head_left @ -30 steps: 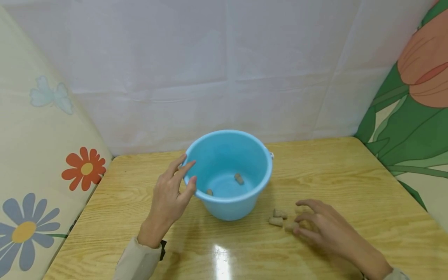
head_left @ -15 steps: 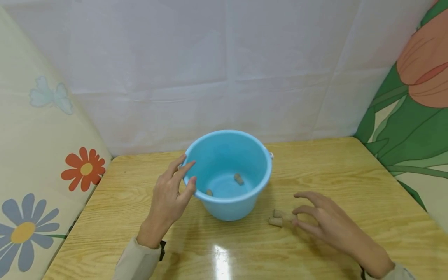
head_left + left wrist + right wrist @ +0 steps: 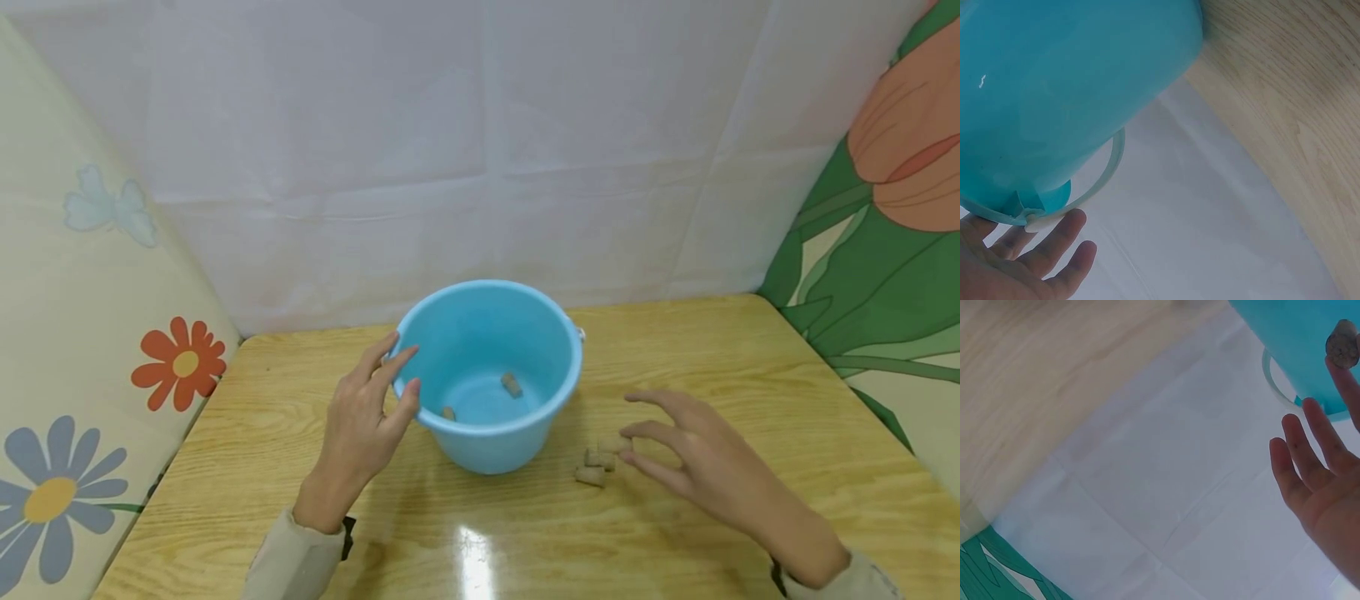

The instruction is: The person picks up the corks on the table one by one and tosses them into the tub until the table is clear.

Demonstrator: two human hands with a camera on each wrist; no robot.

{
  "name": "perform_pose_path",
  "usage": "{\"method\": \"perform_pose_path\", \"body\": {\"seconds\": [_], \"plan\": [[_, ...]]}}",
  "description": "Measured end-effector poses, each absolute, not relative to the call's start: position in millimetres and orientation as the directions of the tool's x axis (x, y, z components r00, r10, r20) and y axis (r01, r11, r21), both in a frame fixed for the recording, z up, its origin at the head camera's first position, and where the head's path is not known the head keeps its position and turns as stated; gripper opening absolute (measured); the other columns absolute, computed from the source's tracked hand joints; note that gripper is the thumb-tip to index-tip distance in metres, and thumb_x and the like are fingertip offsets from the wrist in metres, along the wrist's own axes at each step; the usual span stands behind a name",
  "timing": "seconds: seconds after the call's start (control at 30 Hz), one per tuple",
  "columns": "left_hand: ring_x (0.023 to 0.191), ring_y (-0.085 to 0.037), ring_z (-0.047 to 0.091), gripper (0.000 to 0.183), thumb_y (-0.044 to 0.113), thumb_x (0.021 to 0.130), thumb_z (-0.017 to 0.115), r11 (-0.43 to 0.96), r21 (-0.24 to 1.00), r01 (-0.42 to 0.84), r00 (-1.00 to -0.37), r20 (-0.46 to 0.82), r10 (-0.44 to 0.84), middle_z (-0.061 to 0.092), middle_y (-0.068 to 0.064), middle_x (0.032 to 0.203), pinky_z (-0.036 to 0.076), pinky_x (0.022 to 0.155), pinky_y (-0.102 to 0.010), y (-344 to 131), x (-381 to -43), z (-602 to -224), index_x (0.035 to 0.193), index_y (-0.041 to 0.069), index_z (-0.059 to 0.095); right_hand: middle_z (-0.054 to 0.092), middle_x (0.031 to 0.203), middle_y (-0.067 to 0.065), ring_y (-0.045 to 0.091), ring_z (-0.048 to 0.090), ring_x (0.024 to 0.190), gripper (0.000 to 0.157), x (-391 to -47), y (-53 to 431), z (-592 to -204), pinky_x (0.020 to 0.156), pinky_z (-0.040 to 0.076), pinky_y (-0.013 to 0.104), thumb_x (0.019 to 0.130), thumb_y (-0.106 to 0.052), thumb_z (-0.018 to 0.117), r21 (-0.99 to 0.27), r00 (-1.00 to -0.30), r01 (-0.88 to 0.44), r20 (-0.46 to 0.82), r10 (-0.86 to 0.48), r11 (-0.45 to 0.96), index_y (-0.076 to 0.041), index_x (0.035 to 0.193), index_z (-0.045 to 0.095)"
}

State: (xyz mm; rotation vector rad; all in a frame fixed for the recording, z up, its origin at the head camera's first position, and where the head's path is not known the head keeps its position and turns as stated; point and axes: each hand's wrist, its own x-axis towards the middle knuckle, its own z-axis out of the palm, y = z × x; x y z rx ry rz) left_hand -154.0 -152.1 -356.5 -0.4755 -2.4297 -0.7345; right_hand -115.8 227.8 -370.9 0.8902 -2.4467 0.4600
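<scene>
A light blue bucket (image 3: 555,408) stands upright on the wooden table, with two corks inside: one cork (image 3: 512,384) on its floor and another (image 3: 448,412) partly hidden by the near rim. My left hand (image 3: 367,425) holds the bucket's left rim, a finger reaching over the edge and the thumb at the near side. In the left wrist view, other fingers sit by the bucket's pale handle (image 3: 1107,175). Between thumb and index finger, my right hand (image 3: 701,462) pinches a cork (image 3: 1342,347), raised above the table. Two more corks (image 3: 590,476) lie side by side just below it.
White cloth (image 3: 480,167) hangs behind the table (image 3: 675,350). Flower-printed panels stand at both sides, with a red flower (image 3: 186,362) on the left one and a large orange tulip (image 3: 915,150) on the right.
My right hand has picked a cork off the table and lifted it up and slightly left, toward the bucket. The left hand and bucket have stayed in place.
</scene>
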Motion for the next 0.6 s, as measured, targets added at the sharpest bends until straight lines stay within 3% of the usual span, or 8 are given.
{"method": "perform_pose_path", "body": {"seconds": [0.27, 0.47, 0.6], "plan": [[0.106, -0.034, 0.063, 0.043, 0.029, 0.093, 0.057, 0.787, 0.401, 0.469, -0.787, 0.593, 0.167, 0.051, -0.011, 0.148, 0.047, 0.09, -0.061, -152, -153, -356, 0.132, 0.012, 0.065, 0.064, 0.126, 0.005, 0.026, 0.063, 0.107, 0.03, -117, 220, -356, 0.081, 0.054, 0.048, 0.093, -0.049, 0.062, -0.128, -0.595, -0.71, 0.636, -0.492, 0.693, -0.022, 0.096, 0.077], [0.104, -0.034, 0.063, 0.043, 0.029, 0.093, 0.057, 0.787, 0.396, 0.473, -0.784, 0.598, 0.17, 0.051, -0.01, 0.148, 0.048, 0.089, -0.06, -153, -154, -357, 0.132, 0.012, 0.065, 0.066, 0.124, 0.007, 0.026, 0.063, 0.108, 0.05, -118, 214, -348, 0.082, 0.054, 0.048, 0.099, -0.057, 0.043, -0.125, -0.588, -0.708, 0.65, -0.482, 0.695, -0.021, 0.096, 0.077], [0.104, -0.034, 0.063, 0.043, 0.029, 0.093, 0.057, 0.783, 0.398, 0.477, -0.781, 0.6, 0.17, 0.051, -0.01, 0.148, 0.048, 0.089, -0.06, -153, -154, -357, 0.132, 0.012, 0.065, 0.066, 0.124, 0.008, 0.027, 0.063, 0.109, 0.054, -118, 211, -342, 0.084, 0.052, 0.047, 0.099, -0.058, 0.04, -0.122, -0.585, -0.706, 0.656, -0.477, 0.698, -0.019, 0.096, 0.078]]}}
